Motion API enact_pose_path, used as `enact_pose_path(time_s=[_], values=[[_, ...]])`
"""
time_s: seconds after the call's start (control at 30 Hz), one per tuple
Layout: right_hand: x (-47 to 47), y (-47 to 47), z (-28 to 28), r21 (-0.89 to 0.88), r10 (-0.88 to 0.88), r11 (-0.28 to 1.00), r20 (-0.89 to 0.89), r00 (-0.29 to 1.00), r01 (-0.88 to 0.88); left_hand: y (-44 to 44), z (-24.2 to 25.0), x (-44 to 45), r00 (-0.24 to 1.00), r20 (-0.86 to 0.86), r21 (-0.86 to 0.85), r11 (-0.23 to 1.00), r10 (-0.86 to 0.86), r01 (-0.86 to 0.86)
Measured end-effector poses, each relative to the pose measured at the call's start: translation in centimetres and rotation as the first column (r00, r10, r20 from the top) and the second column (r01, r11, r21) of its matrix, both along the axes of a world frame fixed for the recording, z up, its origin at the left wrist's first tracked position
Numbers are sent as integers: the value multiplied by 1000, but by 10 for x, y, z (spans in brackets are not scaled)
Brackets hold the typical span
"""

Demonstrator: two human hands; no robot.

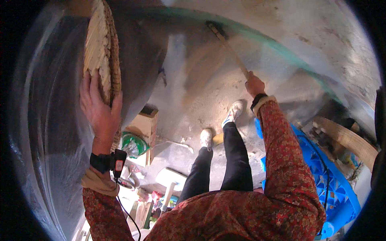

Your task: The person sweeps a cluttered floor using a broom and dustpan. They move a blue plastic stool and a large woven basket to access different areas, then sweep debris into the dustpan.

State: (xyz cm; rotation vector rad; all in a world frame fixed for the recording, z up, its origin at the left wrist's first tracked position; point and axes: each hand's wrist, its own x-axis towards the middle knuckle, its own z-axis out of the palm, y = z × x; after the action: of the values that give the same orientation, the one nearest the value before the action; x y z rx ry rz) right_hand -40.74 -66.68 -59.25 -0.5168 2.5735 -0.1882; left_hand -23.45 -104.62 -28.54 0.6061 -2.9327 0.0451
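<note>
My left hand (102, 111), raised at the left, grips the lower part of a rough-edged object (99, 51); it has a pale yellowish face and a ridged brown side, and its material is unclear. A dark strap with a small device sits on my left wrist. My right hand (255, 85) is closed around the near end of a long thin wooden stick (235, 57). The stick's far end, beside a dark patch, lies near the green band (271, 45) on the surface ahead; whether it touches there I cannot tell.
A large dark surface with a plastic sheen (54, 90) curves along the left. Below it stands a wooden box (152, 129) beside a green bag (135, 145). A blue plastic crate (331, 180) lies at the right, near a curved ribbed strip (346, 135). A bent twig (181, 144) is on the floor.
</note>
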Motion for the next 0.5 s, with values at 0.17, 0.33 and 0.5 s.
enact_pose_path(time_s=[0.17,0.33,0.5], values=[[75,-13,-28,109,105,983,334,937,-150,-4,-4,3,1000,-28,-5,1000,-6,6],[179,19,-20,-2,194,978,394,899,-210,-4,-5,5,1000,-22,-32,999,-5,5],[260,35,1,-5,208,973,444,871,-230,-5,-7,6,1000,-16,-63,998,-15,14]])
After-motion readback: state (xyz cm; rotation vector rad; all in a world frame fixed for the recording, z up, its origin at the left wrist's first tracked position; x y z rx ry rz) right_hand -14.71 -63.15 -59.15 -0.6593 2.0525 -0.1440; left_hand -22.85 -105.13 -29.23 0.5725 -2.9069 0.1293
